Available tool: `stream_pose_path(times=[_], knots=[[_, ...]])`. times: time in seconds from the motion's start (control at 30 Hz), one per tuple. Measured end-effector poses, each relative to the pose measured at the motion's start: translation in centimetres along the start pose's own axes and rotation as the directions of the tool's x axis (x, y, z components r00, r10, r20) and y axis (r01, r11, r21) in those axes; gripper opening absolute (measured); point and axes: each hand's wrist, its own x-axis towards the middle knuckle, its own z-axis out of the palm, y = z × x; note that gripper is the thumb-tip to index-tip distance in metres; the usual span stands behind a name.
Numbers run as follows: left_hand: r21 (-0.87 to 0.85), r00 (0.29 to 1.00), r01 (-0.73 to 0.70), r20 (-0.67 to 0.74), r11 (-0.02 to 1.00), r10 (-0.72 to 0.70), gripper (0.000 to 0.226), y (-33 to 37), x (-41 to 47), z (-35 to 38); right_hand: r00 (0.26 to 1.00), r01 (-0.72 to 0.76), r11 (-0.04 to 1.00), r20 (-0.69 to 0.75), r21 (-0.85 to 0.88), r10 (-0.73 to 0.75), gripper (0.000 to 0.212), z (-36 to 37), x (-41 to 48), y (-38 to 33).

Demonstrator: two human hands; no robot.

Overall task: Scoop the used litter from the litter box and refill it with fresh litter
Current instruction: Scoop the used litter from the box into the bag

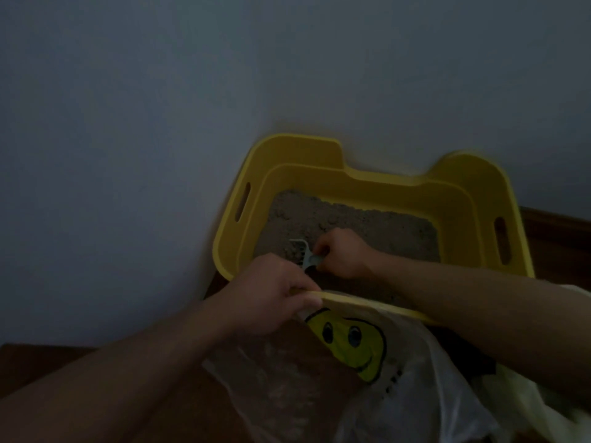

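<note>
Head camera, in dim light: the yellow litter box (377, 182) sits on a wooden floor (556, 238), its back pushed up against a plain grey wall (160, 123). Grey-brown litter (351, 225) covers the bottom of the box, piled a little higher toward the far left corner. A long handle slot (242, 202) is cut in the left side wall and another in the right.

A pale scoop (302, 252) is down in the litter near the front left of the box, its slotted head pointing left. The right hand (343, 257) reaches in over the near rim and grips the scoop's handle, fingers curled tight round it.

The left hand (275, 292) is at the near rim, just in front of the scoop, with fingers bent over the rim's edge and holding it. A thin, clear plastic bag (409, 378) hangs below that rim, touching it, and spreads toward the camera between the two forearms. It bears a yellow smiley face (355, 343). Whether the left fingers also pinch the bag's edge cannot be told. The bag's lower part is blurred.
</note>
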Motion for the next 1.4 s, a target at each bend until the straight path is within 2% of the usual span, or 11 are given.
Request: stream_pose_path(times=[0.2,0.53,0.73,1.03,1.4], knots=[[0.000,1.000,-0.003,0.003,1.000,0.003,0.035,0.2,-0.2,-0.1,1.000,0.012,0.998,-0.003,0.062,-0.012,0.032,-0.5,-0.7,0.4],[-0.010,1.000,-0.001,-0.025,1.000,0.000,0.034,0.1,-0.1,0.1,0.989,-0.041,0.988,-0.133,0.152,0.061,0.033,-3.7,-5.1,3.1],[-0.011,0.999,0.022,-0.033,1.000,-0.022,0.018,0.2,0.0,0.1,0.974,-0.068,0.980,-0.200,0.185,0.105,0.031,-5.8,-7.9,4.2],[0.005,0.999,0.041,-0.023,0.999,-0.041,0.021,0.5,-0.1,-0.2,0.967,-0.074,0.993,-0.237,0.092,0.094,0.026,-6.7,-9.7,4.4],[0.003,0.997,0.077,-0.018,0.997,-0.077,0.020,1.0,0.0,-0.2,0.964,-0.093,0.992,-0.243,0.081,0.110,0.025,-7.6,-11.7,4.4]])
